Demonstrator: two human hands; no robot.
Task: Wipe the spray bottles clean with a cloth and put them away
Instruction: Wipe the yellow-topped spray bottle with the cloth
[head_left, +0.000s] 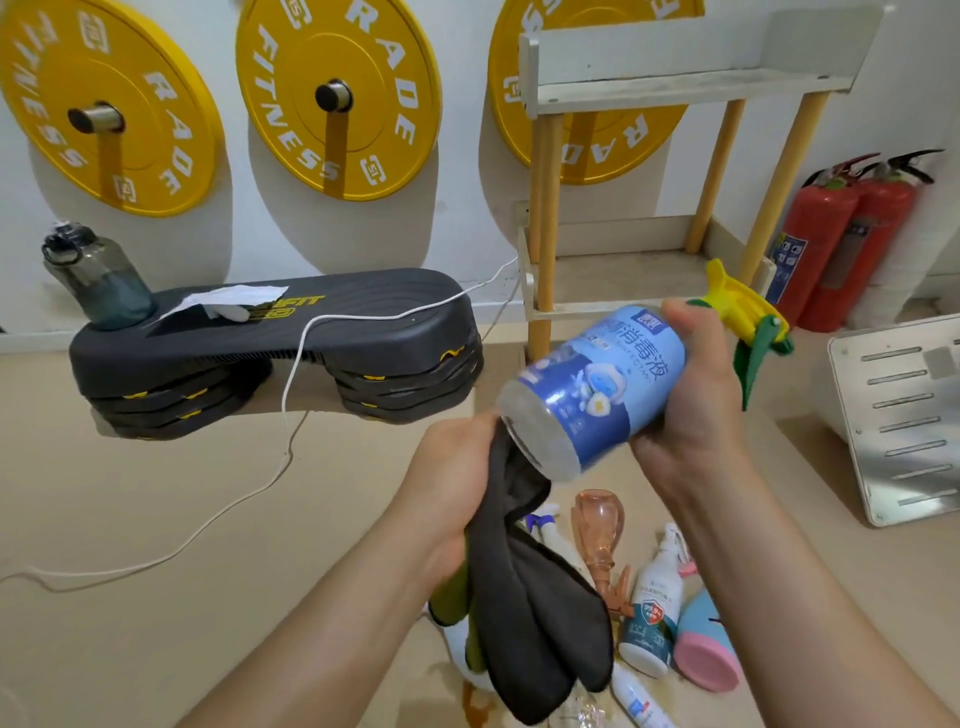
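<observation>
My right hand (691, 410) grips a clear spray bottle (587, 384) with a blue label and a yellow-green trigger head, tilted with its base toward me. My left hand (452, 478) holds a dark grey cloth (540, 603) bunched against the bottle's base; the cloth hangs down. On the floor below lie several more spray bottles: a clear pink one (600, 530), a white one with a teal label (652, 608), a pink-and-blue one (706, 644) and a small white one (639, 701), partly hidden by the cloth.
A white shelf rack with yellow legs (649, 88) stands against the wall behind the bottle. A black aerobic step (280, 332) with a water jug and a white cable sits at left. Two red fire extinguishers (841, 234) stand in the right corner, beside a white slotted panel (904, 415).
</observation>
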